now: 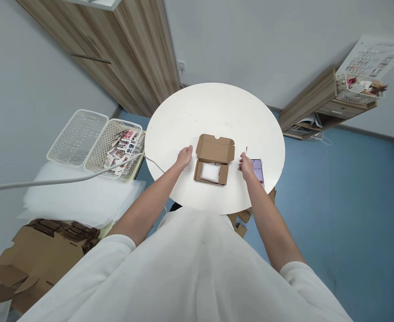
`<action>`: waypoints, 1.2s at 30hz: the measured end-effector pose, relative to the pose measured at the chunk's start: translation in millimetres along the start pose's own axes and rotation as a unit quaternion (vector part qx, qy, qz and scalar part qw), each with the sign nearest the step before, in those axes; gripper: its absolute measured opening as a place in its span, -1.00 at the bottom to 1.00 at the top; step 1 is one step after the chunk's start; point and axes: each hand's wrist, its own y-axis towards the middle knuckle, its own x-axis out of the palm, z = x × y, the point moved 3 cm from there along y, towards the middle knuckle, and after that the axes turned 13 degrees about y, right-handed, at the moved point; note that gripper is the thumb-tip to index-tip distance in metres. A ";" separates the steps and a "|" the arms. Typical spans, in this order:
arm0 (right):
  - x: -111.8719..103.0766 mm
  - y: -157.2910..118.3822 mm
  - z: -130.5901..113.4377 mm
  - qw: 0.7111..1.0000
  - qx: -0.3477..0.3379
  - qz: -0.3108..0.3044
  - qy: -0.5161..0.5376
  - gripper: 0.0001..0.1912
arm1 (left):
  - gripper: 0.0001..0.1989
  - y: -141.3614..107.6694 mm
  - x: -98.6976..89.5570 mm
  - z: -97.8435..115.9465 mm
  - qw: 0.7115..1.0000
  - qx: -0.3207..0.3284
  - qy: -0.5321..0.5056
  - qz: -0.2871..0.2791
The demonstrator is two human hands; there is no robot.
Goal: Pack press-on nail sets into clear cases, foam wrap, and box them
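White round table [213,103], blue floor [318,188], grey walls [237,44], wood-grain cabinet [133,58] at back left. Open cardboard box [215,150] on the table, white packet [210,172] inside. Left hand [185,157] loosely curled just off the box's left side, right hand [246,167] likewise between box and phone [258,168], the two well apart; from here, can't tell whether either one grips anything.

wrapped packet [211,172] in mailer box [216,150] | box on round table [217,107], between left hand [185,156], right hand [246,166] | smartphone [258,167] right of box | cards [125,146] in basket [102,144], left of table
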 end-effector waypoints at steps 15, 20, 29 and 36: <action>33.3 1.8 -13.1 0.985 0.058 -0.148 0.073 -0.22 | -0.12 5.6 16.9 12.0 0.981 0.037 -0.097 -0.164; 28.3 -15.4 -6.6 0.982 0.024 -0.172 0.078 -0.24 | -0.15 -14.8 12.8 6.2 0.973 0.081 -0.095 -0.193; 14.0 -40.4 12.0 0.974 0.017 -0.221 0.042 -0.23 | -0.09 -48.3 -0.4 -14.4 0.968 0.079 -0.057 -0.232; 6.3 -68.0 18.4 0.967 -0.026 -0.233 -0.103 -0.51 | -0.39 -72.0 0.5 -19.9 0.968 0.115 0.017 -0.223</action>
